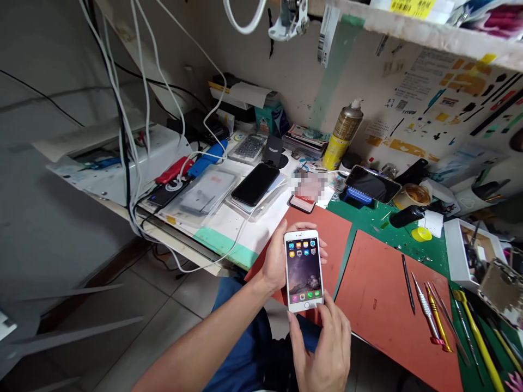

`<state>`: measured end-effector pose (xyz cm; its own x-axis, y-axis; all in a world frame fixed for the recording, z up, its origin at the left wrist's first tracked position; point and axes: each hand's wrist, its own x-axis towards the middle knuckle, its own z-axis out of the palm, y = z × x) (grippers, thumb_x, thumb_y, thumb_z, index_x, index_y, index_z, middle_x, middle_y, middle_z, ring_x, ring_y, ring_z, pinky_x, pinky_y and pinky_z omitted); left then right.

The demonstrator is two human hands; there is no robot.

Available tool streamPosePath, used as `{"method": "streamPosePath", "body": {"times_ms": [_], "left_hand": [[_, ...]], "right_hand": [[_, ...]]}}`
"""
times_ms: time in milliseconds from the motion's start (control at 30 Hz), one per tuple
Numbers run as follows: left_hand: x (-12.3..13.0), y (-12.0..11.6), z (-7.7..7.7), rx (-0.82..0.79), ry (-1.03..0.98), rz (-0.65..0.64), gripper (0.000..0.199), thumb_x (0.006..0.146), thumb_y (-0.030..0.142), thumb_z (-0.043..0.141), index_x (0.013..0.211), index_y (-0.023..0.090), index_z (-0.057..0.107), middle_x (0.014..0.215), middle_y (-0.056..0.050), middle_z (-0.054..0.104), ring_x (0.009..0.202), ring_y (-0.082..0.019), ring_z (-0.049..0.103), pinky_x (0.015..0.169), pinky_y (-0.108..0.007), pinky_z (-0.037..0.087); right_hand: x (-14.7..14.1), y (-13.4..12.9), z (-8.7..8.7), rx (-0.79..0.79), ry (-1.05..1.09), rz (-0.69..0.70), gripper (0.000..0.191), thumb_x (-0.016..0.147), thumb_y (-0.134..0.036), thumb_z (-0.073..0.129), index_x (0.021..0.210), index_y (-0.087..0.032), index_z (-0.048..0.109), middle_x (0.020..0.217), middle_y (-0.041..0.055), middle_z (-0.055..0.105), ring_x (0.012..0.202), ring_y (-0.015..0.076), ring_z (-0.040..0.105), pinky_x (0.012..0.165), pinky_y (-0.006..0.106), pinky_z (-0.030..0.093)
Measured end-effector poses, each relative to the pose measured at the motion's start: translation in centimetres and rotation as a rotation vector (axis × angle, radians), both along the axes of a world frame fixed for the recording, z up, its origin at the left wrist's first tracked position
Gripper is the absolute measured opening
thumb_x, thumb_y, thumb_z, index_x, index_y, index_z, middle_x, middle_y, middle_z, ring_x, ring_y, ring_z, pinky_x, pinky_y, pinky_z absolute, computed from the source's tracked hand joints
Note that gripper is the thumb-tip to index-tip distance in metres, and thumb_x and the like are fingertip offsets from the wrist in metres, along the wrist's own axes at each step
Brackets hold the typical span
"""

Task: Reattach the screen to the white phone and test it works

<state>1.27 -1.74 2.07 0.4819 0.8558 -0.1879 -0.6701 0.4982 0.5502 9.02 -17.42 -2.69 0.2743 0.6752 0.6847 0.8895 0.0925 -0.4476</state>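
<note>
A white smartphone (303,272) with its screen lit, showing app icons over a dark starry background, is held upright above the front edge of the bench. My left hand (278,256) is wrapped round it from the left and behind, with fingertips showing past its right edge. Just below the phone is my right hand (327,337), its thumb and fingers apart near the bottom corners. Whether those fingertips touch the phone is hard to tell.
Reddish mats (392,299) lie on the bench, with screwdrivers (427,307) and tweezers at the right. Behind are a dark phone (255,184), another phone (373,184) and a spray can (342,133). White cables (143,81) hang at the left.
</note>
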Motion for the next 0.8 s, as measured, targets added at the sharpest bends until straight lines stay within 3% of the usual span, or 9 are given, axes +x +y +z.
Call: {"method": "streamPosePath", "body": {"times_ms": [300, 567, 700, 800], "left_hand": [[0.1, -0.7, 1.2, -0.108, 0.094, 0.13, 0.041, 0.097, 0.05, 0.053, 0.11, 0.015, 0.069, 0.093, -0.014, 0.078, 0.082, -0.029, 0.076, 0.079, -0.046, 0.062], [0.0, -1.8, 3.0, -0.098, 0.122, 0.241, 0.039, 0.099, 0.051, 0.053, 0.111, 0.018, 0.07, 0.099, -0.013, 0.079, 0.09, -0.031, 0.077, 0.09, -0.053, 0.059], [-0.1, -2.1, 4.4, -0.093, 0.148, 0.275, 0.034, 0.099, 0.053, 0.058, 0.109, 0.023, 0.07, 0.109, -0.012, 0.079, 0.103, -0.033, 0.076, 0.1, -0.058, 0.055], [-0.5, -2.5, 5.2, -0.153, 0.195, 0.283, 0.037, 0.096, 0.055, 0.063, 0.113, 0.023, 0.071, 0.114, -0.013, 0.078, 0.108, -0.034, 0.075, 0.099, -0.056, 0.056]], "right_hand": [[0.7, 0.0, 0.9, -0.015, -0.096, 0.059, 0.043, 0.093, -0.027, 0.078, 0.129, -0.008, 0.064, 0.122, 0.0259, 0.072, 0.107, 0.0366, 0.073, 0.08, 0.049, 0.063], [1.7, -0.2, 2.8, -0.049, 0.035, 0.198, 0.06, 0.093, -0.015, 0.074, 0.147, -0.007, 0.052, 0.137, 0.025, 0.066, 0.126, 0.0368, 0.067, 0.094, 0.049, 0.066], [2.2, 0.0, 3.9, -0.031, 0.13, 0.231, 0.065, 0.091, -0.011, 0.074, 0.151, -0.007, 0.048, 0.141, 0.0256, 0.063, 0.133, 0.0389, 0.062, 0.099, 0.056, 0.064], [2.5, -0.1, 4.4, -0.004, 0.143, 0.239, 0.066, 0.091, -0.009, 0.073, 0.151, -0.006, 0.046, 0.14, 0.0262, 0.063, 0.134, 0.039, 0.061, 0.098, 0.057, 0.064]]}}
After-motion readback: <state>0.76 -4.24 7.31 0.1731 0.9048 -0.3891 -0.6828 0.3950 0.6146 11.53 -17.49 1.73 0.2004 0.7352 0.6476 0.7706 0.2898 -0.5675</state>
